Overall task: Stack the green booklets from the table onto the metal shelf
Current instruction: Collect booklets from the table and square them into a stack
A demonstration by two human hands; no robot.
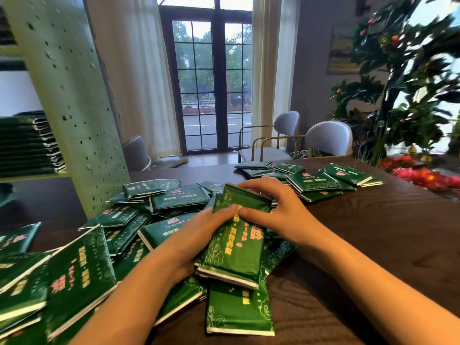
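Both hands are on one small bundle of green booklets, a few thick, held mid-view just over the heap. The left hand grips the bundle's left edge with its thumb laid across the top cover; its fingers are hidden beneath. The right hand grips the far right corner, fingers curled over the far edge, thumb pressed on the cover close to the other thumb. The bundle is tilted with its far end raised. Whether the near end touches the booklet lying flat below cannot be told.

Loose booklets are heaped over the left and centre of the dark wood table, overlapping at all angles. A smaller cluster lies farther back to the right, apart from the heap.

The metal shelf, pale green with a perforated upright, stands at the table's left. A neat shelf stack of booklets already sits on one level at far left.

Beyond are grey chairs, a glazed door and a leafy plant at right. Red flowers lie at the table's far right edge.
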